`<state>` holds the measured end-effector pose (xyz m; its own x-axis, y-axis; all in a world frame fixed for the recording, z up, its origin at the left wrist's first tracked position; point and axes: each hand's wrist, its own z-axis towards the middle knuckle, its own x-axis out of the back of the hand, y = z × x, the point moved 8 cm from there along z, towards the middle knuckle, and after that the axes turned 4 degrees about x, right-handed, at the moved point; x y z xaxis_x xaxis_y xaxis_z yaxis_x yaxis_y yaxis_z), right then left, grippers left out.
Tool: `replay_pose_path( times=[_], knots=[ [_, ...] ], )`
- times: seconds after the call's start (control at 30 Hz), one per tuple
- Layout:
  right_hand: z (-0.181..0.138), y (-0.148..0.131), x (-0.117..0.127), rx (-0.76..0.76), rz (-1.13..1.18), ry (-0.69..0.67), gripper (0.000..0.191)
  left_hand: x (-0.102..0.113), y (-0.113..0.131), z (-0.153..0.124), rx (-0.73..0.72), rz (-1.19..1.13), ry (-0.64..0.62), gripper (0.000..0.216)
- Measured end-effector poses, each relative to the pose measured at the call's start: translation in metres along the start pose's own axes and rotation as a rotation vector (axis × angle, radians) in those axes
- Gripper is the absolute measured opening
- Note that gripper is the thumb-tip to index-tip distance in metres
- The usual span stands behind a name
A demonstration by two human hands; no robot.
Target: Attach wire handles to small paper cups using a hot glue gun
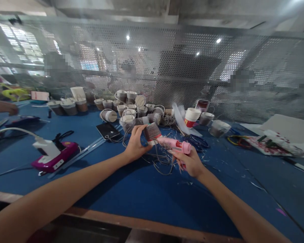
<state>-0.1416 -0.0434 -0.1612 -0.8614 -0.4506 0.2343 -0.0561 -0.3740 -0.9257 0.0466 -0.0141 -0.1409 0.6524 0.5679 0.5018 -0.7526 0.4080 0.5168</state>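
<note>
Bare forearms, the left forearm (pixel 73 189) and the right forearm (pixel 233 206), come in over the wooden front edge (pixel 103 219) of a blue tabletop (pixel 152 199) and converge near its middle. Fingers curled around its sides, the left grip (pixel 136 143) grasps a paper cup (pixel 152 132) just above the surface, tipped over, probably to turn its wall toward the tool. Closed round its handle, the right grip (pixel 192 163) holds a pink glue gun (pixel 168 143), its front end against or just beside the cup; which of the two, I cannot tell. Steadying the cup with one hand seems to leave the other free to aim. Greyish-brown, finely ridged wrapping covers much of the cup's tapered wall, with a red band showing. Thin, limp grey cord (pixel 163 165) lies in loose loops below the hands, within easy reach, among pale shreds and near dark-handled scissors (pixel 197 143). Behind, handled cups (pixel 128 123) wrapped in similar rough grey and brown crowd together, some upright, some on their sides, perhaps set back to leave working room. Smooth white-and-red paper cups (pixel 191 118) stand nested in a stack, which likely saves space, before a perforated metal screen (pixel 147 47).
</note>
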Motion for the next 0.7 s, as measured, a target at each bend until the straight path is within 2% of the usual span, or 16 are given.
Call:
replay_pose_path(
  times=[0.3,0.7],
  knots=[
    [0.002,0.005,0.003,-0.002,0.018,0.019,0.031,0.000,-0.005,0.000,-0.024,-0.074,0.030,0.068],
    [0.003,0.001,0.013,-0.017,0.045,0.117,0.034,-0.001,-0.013,0.001,0.001,-0.164,0.052,0.069]
  ],
)
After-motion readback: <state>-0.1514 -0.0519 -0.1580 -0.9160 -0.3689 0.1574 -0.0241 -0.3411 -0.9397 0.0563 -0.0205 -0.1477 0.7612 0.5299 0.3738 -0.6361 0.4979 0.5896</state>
